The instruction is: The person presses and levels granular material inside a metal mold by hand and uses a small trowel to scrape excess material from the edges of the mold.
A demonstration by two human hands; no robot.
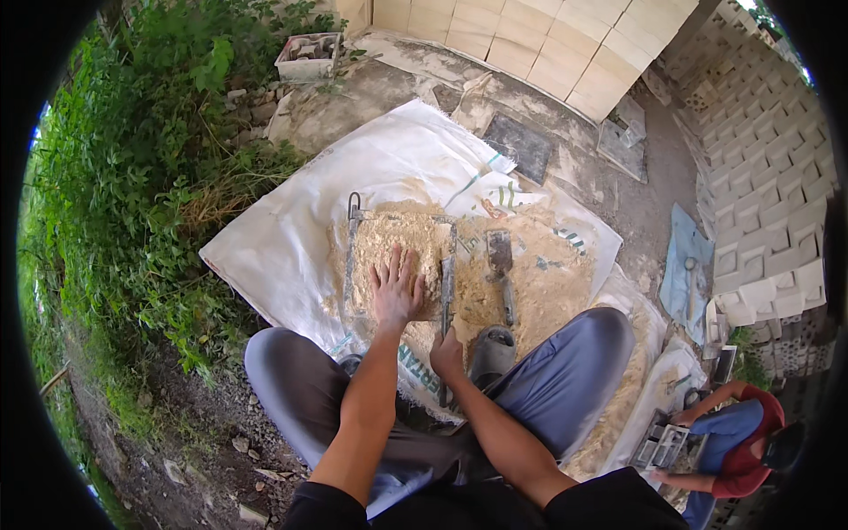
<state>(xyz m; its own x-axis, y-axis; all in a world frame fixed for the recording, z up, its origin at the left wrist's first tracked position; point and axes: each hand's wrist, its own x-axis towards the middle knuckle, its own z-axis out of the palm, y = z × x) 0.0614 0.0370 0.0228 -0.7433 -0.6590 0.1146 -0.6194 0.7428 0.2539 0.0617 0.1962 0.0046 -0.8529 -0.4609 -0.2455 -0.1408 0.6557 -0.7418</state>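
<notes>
Trowel beside frame | left hand spread on powder | right hand grips dark bar

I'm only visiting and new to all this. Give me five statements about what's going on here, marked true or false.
1. The left hand lies with spread fingers on pale tan, crumbly powder. True.
2. The right hand is empty. False: it grips a narrow, dark, straight bar.
3. The grey flat-bladed tool with a handle lies left of both hands. False: it lies to their right.
4. A person in a red shirt is at the lower right. True.
5. The large sheet under the powder is black. False: it is mostly white.
</notes>
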